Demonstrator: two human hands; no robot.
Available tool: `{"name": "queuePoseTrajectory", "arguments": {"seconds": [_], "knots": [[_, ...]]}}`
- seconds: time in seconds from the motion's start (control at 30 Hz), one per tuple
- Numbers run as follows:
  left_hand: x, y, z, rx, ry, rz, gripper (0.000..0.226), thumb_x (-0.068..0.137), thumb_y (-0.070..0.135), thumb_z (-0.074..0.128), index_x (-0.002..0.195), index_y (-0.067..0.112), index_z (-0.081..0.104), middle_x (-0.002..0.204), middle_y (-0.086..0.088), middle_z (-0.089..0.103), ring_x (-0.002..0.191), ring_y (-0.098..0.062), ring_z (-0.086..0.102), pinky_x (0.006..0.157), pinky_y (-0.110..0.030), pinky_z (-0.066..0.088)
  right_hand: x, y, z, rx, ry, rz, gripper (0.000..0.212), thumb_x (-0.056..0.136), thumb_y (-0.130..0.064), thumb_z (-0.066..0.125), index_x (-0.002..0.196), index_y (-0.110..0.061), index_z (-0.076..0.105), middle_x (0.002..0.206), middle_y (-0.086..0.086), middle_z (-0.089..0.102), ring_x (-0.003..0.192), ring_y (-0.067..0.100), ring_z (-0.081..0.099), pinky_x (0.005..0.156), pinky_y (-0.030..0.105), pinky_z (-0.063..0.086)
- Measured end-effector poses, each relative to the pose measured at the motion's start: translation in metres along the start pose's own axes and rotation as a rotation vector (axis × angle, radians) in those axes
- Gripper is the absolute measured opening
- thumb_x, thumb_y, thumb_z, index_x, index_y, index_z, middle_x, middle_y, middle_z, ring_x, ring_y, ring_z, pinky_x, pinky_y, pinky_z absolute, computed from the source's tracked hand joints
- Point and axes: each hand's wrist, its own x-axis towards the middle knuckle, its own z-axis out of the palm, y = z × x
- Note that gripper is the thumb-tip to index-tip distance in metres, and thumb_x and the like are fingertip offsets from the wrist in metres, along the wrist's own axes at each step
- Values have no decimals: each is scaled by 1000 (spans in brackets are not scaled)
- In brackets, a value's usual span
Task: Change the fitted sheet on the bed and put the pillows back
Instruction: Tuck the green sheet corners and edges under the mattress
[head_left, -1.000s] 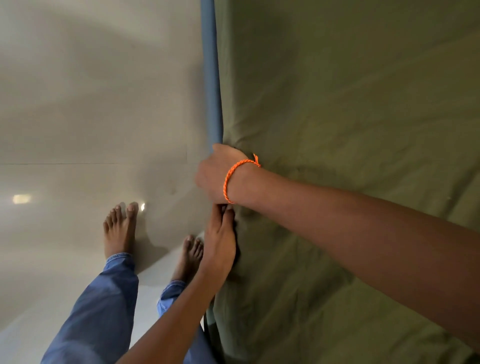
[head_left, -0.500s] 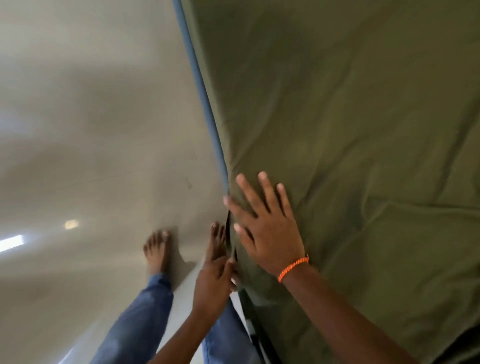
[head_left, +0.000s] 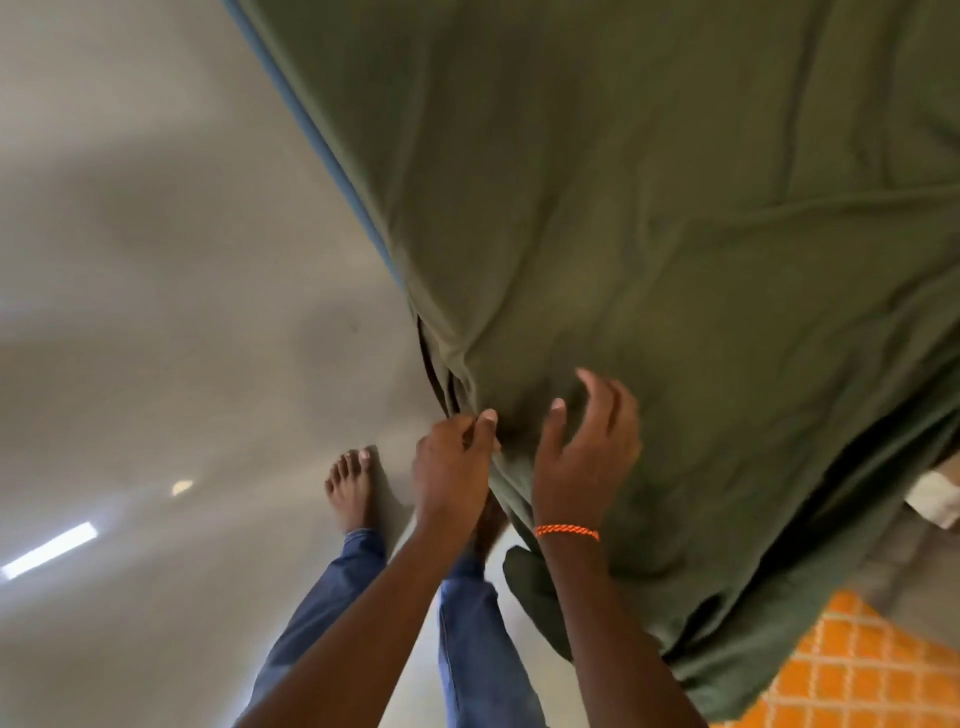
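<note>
The left hand (head_left: 453, 470) pinches a fold of the green fitted sheet (head_left: 649, 218) at the side edge of the bed, thumb and curled fingers closed on the cloth where it bunches into a few tight creases. The right hand (head_left: 584, 457) grasps nothing: its fingers are spread and loosely bent, hovering just over the sheet beside the left hand, and whether the fingertips touch the cloth cannot be told, since they are blurred. One orange braided band (head_left: 567, 531) circles the right wrist. The single sheet covers the whole bed surface in view, running from the top of the frame down to the lower right, with long shallow wrinkles across it; its near end hangs loose past the bed's lower corner, where a dark rounded lump of the same cloth sags below the right forearm. One narrow blue strip (head_left: 311, 130), seemingly the mattress edge, shows along the sheet's left border from the top of the frame to the bunched spot. Two legs in blue jeans (head_left: 332, 597) stand on the pale grey floor (head_left: 156, 312) just beside the bed; one bare foot (head_left: 350, 491) is plainly seen, the other mostly hidden behind the left hand. At the lower right lie one orange mat with a white lattice pattern (head_left: 857, 670) and one pale object (head_left: 935, 499), too cut off to identify. No pillow is in view.
</note>
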Motion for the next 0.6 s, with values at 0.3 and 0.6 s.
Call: {"name": "queuePoseTrajectory", "arguments": {"seconds": [0.3,0.6], "knots": [[-79,7,77,508,-103,576,17,103,42,56,118,34,60,116,14,60,103,-10,54,87,-31,52,-50,114,-50,-486,-27,268,58,105,-47,50,153,-16,41,158,5,42,142,25,42,97,48,38],[-85,-21,153,944,146,824,12,99,22,62,110,27,60,115,0,55,101,-27,48,83,-43,37,-51,187,-67,-440,-127,14,15,106,-36,51,108,-22,56,100,6,58,92,33,55,78,46,38]]}}
